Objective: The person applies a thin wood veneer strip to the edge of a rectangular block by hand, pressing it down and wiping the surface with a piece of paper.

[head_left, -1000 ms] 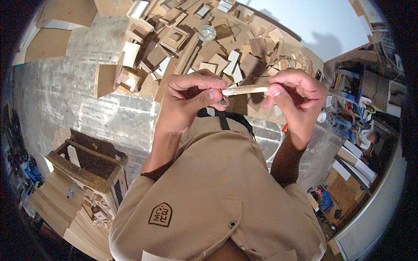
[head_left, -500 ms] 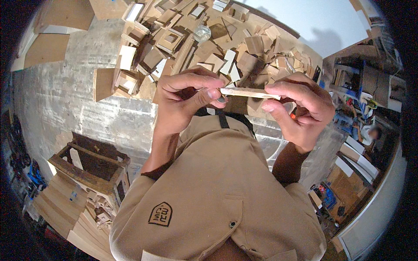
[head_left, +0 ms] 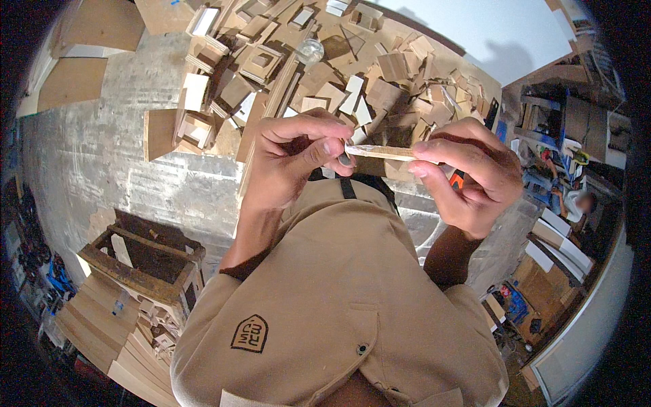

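The stick [head_left: 383, 152], pale and slender, is located at centre frame, slightly above the middle, suspended between the two hands. It lies nearly level, its right end a little lower than its left. The right hand [head_left: 475, 173] grips its right end between thumb and fingertips. Its left end meets the fingertips of the left hand [head_left: 288, 159]; whether those fingers also bear its weight cannot be determined from here.

The left hand is closed to a narrow pinch, thumb against forefinger, on a small grey piece [head_left: 344, 160] that projects just below the stick's left end. The exact form of this piece is largely concealed by the fingers.

Pose: both forearms rise from the lower part of the frame, bent at the elbow, in front of a tan shirt [head_left: 332, 271]. Hands stand at about equal height, facing each other. The right hand's fingers extend leftward over its thumb; the left hand's are curled and point right.

Surroundings: beyond the hands, at upper centre, numerous wood blocks [head_left: 390, 95] lie scattered over a tan counter [head_left: 403, 30], with a clear round tub [head_left: 310, 51] among them. A wooden crate [head_left: 129, 271] stands at lower left. A second person [head_left: 576, 207] is noted at the right edge.
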`<state>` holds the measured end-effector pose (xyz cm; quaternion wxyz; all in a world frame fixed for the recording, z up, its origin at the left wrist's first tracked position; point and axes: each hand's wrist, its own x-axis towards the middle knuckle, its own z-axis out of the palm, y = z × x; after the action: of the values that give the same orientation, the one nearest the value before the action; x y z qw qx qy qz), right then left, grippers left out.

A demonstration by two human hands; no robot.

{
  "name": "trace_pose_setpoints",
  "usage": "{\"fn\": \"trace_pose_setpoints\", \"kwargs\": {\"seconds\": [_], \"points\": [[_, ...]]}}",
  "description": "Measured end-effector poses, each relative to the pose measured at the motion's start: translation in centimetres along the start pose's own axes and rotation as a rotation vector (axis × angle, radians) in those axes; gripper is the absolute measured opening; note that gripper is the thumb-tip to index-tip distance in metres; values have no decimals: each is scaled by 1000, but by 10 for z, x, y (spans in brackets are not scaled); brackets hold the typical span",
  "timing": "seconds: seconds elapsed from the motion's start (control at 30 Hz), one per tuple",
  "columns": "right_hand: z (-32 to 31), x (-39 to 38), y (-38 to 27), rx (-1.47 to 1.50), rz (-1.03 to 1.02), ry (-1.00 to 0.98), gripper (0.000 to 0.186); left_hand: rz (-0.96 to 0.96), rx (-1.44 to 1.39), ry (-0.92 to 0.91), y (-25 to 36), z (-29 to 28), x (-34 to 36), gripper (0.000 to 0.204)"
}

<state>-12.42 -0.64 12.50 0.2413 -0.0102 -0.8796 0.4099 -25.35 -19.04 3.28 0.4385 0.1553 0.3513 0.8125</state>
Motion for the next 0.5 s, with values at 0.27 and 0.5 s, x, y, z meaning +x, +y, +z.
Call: {"fn": "trace_pose_setpoints", "kwargs": {"seconds": [0.27, 0.5], "points": [[-1, -4, 1, 39, 8, 47, 28, -85, -125, -11, -3, 2, -3, 14], [2, -11, 0, 155, 271, 112, 16, -42, -137, -43, -5, 1, -1, 14]]}}
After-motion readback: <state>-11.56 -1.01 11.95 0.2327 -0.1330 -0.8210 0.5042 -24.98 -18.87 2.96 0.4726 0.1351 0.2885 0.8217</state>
